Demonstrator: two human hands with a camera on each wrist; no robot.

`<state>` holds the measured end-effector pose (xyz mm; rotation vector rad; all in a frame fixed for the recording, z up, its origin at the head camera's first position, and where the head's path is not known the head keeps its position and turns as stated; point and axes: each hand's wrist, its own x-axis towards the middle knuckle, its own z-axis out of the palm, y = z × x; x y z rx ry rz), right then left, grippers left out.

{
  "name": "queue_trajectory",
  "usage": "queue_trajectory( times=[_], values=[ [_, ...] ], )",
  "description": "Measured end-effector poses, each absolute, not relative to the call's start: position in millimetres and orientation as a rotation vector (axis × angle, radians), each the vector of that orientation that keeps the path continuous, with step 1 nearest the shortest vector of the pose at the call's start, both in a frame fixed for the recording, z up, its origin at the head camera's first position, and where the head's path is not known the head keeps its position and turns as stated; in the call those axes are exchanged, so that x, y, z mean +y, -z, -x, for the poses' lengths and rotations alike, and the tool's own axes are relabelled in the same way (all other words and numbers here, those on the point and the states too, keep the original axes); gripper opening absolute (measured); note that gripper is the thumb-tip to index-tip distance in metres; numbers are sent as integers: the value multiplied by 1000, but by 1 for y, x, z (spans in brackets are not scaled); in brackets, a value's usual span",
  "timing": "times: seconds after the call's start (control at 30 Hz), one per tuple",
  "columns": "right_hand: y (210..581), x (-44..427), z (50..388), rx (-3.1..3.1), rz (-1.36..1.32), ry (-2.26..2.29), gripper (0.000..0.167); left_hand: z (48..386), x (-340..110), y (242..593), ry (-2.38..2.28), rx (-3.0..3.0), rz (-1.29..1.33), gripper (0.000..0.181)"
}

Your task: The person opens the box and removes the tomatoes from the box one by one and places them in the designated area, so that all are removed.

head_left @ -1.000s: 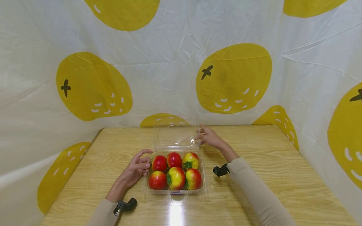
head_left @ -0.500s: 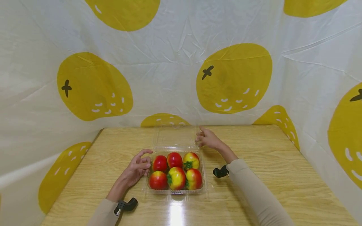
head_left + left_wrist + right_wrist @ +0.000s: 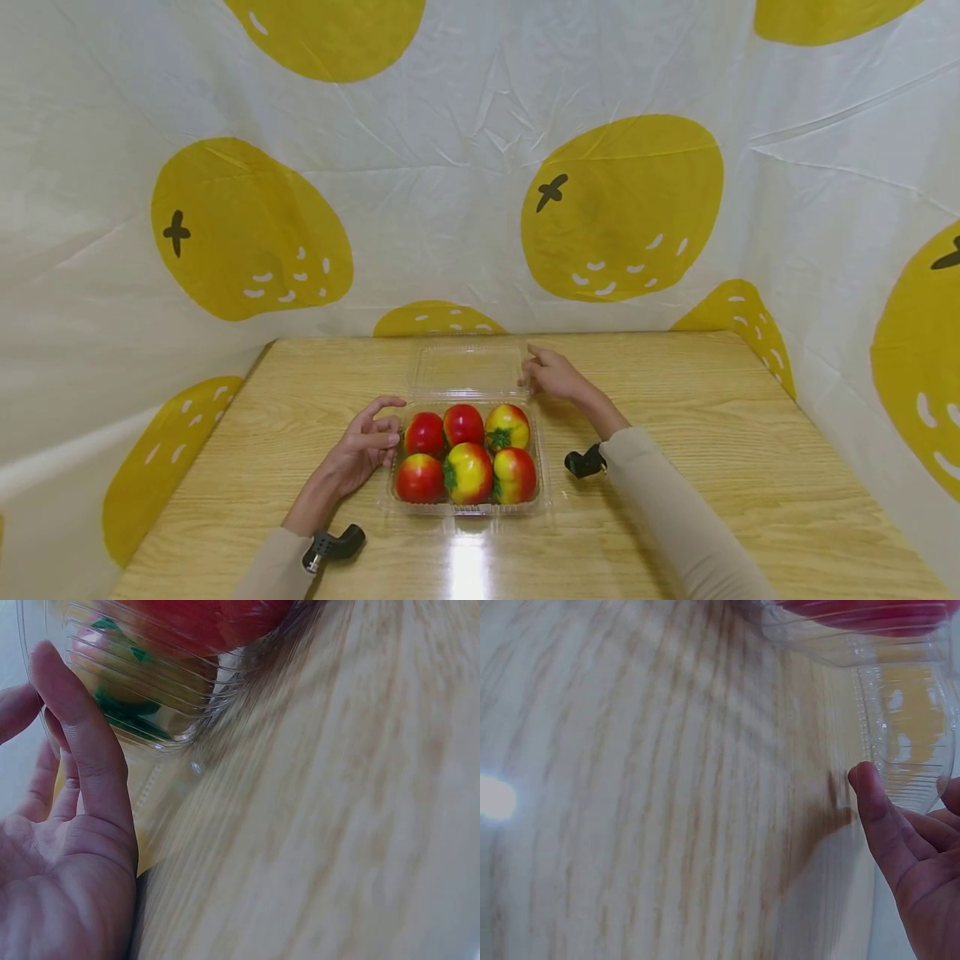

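One bare hand, your left [image 3: 360,450], sat at the left rim of the clear plastic clamshell [image 3: 427,509], thumb and fingers drawn in narrow about that rim. The clamshell rested near the middle of the wood-grained table [image 3: 712,417], six red-and-yellow persimmon-shaped fruits [image 3: 468,473] inside in two rows of three. From its back edge the clear lid [image 3: 468,371] reached toward the table's far edge, its exact tilt hard to judge. At the lid's right edge your right hand [image 3: 555,372] kept its fingers bent; whether they pinched the plastic, you could not tell from these views. Had they slipped, a springy fold might have flicked the lid back up. A hard pull there, against a weak left hold, could have skidded the clamshell or tipped fruits out.
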<state>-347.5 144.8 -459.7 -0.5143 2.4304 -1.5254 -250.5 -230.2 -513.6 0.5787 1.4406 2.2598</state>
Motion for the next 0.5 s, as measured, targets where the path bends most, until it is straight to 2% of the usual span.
queue_trajectory(
  times=[0.5],
  values=[
    [458,146,342,2400,465,1504,65,249,-229,512,-2278,1461,-558,48]
  ],
)
